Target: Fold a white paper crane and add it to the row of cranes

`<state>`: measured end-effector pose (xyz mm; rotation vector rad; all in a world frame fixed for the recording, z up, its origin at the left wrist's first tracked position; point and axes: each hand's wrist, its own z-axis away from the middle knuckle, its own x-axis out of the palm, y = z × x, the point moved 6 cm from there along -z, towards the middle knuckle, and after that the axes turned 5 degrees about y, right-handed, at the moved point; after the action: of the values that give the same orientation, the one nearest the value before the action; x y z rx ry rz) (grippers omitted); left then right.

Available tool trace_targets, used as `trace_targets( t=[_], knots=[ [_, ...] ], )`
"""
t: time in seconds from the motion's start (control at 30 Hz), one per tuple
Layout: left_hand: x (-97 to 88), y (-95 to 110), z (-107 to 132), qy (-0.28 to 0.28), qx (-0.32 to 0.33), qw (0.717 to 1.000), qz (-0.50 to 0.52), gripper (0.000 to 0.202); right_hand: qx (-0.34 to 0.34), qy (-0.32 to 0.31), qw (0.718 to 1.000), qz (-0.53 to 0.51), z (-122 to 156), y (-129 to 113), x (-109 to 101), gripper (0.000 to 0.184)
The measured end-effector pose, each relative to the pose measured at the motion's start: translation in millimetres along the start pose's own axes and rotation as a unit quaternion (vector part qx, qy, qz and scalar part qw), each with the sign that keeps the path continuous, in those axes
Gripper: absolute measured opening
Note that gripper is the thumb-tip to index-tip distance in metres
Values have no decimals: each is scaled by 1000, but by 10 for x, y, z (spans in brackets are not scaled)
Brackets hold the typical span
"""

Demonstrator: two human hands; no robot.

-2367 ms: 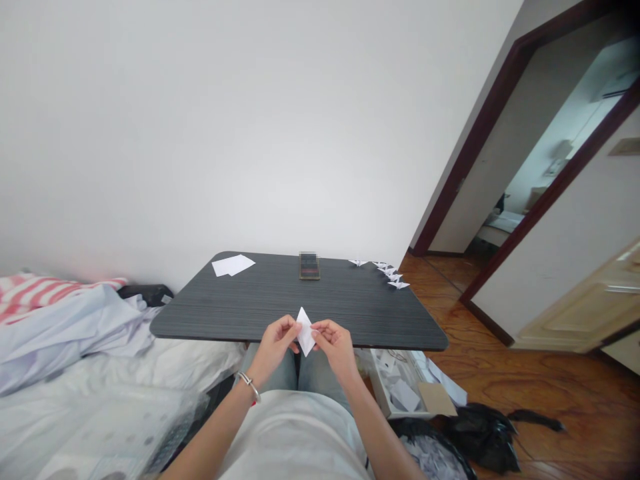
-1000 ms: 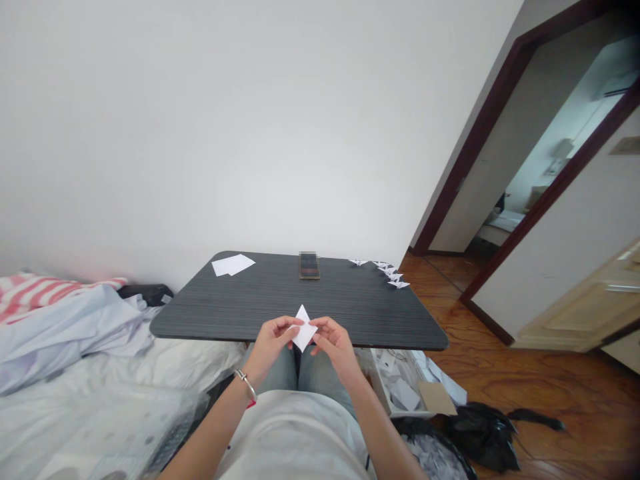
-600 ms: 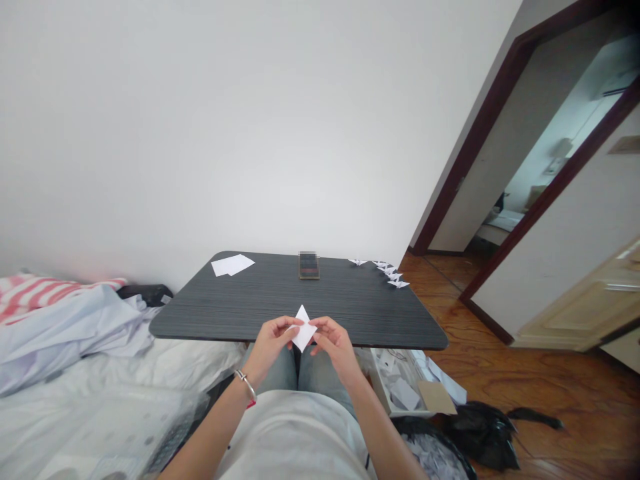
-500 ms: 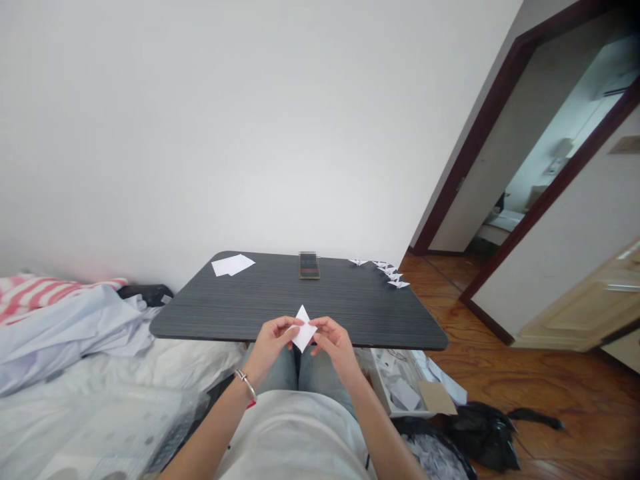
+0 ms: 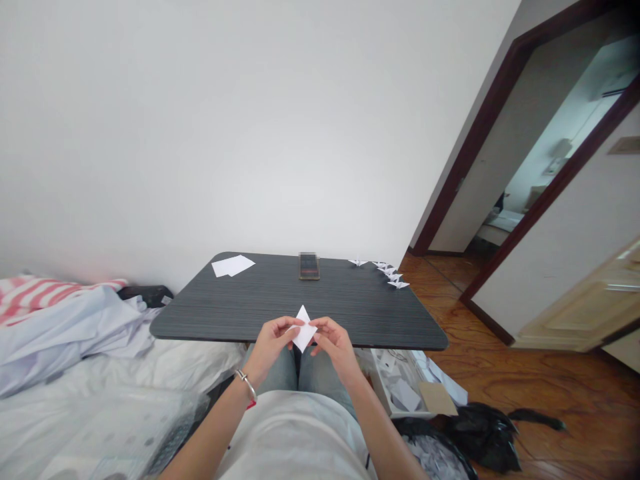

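A small white folded paper (image 5: 303, 338), diamond-shaped with one point upward, is held at the near edge of the dark table (image 5: 260, 300). My left hand (image 5: 277, 339) pinches its left corner between thumb and fingers. On the opposite corner, my right hand (image 5: 331, 339) has its thumb and fingers closed in the same way. The fingers cover both side corners, so the folds there are hidden. Several folded paper cranes (image 5: 385, 269) stand at the table's far right. Flat white paper sheets (image 5: 233, 265) lie at the far left.
A phone (image 5: 309, 265) lies at the table's back middle, near the white wall. Below the right side are a white box (image 5: 385, 393) of odds and ends and a black plastic bag (image 5: 483, 433) on the floor. Crumpled clothes (image 5: 95, 323) cover the bed at left.
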<state>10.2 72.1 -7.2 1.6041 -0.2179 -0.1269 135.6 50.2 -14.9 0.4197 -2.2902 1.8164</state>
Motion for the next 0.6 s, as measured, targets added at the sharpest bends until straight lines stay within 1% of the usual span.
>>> trace_targets(
  t=[0.23,0.4,0.6],
  knots=[
    [1,19,7,5,-1,1000,-6,23,4,9,1000,11,0,21,-12,17],
    [10,16,11,-2,13,1000,-24,24,7,16,999,30,-11,58,-18,19],
    [20,-43,-1,-12,17,999,-27,25,17,61,998,27,-25,111,-61,19]
  ],
)
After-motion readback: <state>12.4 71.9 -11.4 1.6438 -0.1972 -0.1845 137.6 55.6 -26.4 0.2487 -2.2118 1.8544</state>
